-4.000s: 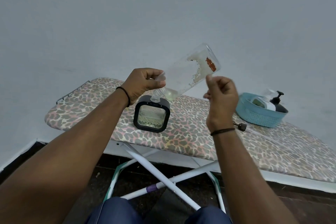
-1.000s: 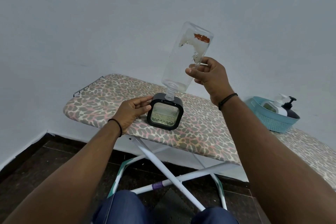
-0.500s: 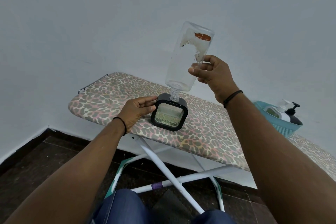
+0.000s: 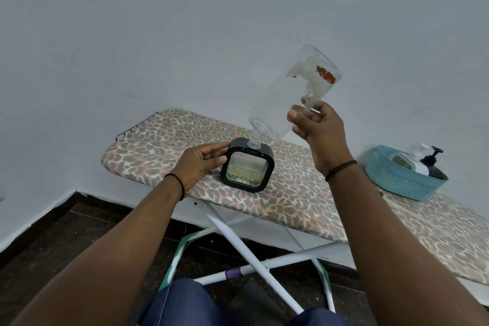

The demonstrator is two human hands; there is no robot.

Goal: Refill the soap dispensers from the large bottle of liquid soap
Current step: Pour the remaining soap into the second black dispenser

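Right hand (image 4: 321,128) wrapped around the lower body of the large clear bottle (image 4: 291,95), upended, threaded neck down in the filler opening on top of the square black dispenser (image 4: 247,164). Left hand (image 4: 198,164) bracing the dispenser's left side, fingers loosely curved against the frame, thumb toward the front. Dispenser upright on the leopard-print ironing board (image 4: 304,193), window showing greenish soap to roughly the halfway mark. Bottle apparently close to empty (no pool of liquid visible inside, only label scraps on the wall).

Best handled by keeping the neck seated squarely in the opening and the bottle steep, waiting for the last clinging soap to run down. Firm left-hand bracing advisable: padded board, tall load leaning from above, so a tipping risk. Lift straight up when drained, to avoid drips on the cover. More pump bottles waiting in the blue basket (image 4: 397,180) well off to the right.
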